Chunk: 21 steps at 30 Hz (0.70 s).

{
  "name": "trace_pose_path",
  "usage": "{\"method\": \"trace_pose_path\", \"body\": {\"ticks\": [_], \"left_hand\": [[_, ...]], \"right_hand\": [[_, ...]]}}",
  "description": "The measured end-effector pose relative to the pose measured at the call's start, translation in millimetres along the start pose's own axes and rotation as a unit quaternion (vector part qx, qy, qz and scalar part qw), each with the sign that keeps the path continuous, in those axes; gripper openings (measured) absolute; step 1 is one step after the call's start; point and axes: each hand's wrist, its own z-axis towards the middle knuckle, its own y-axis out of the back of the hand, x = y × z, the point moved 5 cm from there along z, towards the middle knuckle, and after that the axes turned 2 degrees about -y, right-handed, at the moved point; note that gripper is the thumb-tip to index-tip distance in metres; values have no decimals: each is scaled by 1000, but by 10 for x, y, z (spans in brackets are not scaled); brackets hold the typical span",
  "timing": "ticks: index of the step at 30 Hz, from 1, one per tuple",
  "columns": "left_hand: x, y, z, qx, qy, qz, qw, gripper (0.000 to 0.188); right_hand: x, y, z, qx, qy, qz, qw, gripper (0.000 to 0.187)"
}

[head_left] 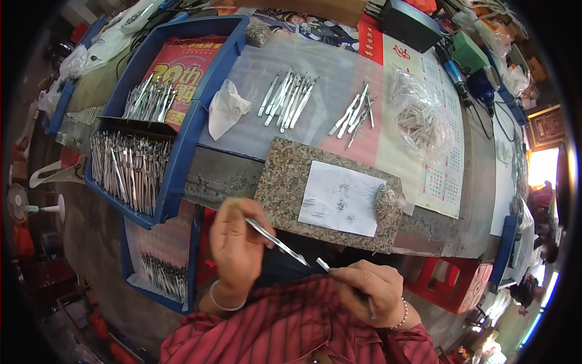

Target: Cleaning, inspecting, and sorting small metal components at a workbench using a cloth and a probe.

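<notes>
My left hand (237, 242) is closed round a slender silver metal tool (276, 241), perhaps tweezers, whose narrow tip points down and right. Between thumb and fingers, my right hand (371, 290) pinches a small white tube (323, 264). Tool tip and tube are close together but apart. A narrow metal piece (371, 308) also sticks out beneath my right hand; what it belongs to is hidden. Just beyond my hands is a speckled stone slab (279, 176), bearing a white paper sheet (339, 197) strewn with tiny dark bits, and a small clear bag (390, 200) at its right end.
Similar silver tools lie in a left group (290, 100) and a smaller right group (354, 115) on the table. A plastic bag (421, 124) holds white tubes. Blue trays (203, 100) with more tools stand left, near crumpled tissue (229, 110). A red stool (473, 285) is at right.
</notes>
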Motion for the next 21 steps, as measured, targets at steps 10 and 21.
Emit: {"method": "trace_pose_path", "body": {"ticks": [10, 21], "left_hand": [[156, -196, -213, 164, 128, 62, 976, 28], [133, -198, -238, 166, 117, 59, 977, 28]], "right_hand": [[4, -202, 53, -5, 35, -45, 998, 35], [-8, -228, 16, -39, 61, -56, 996, 39]]}}
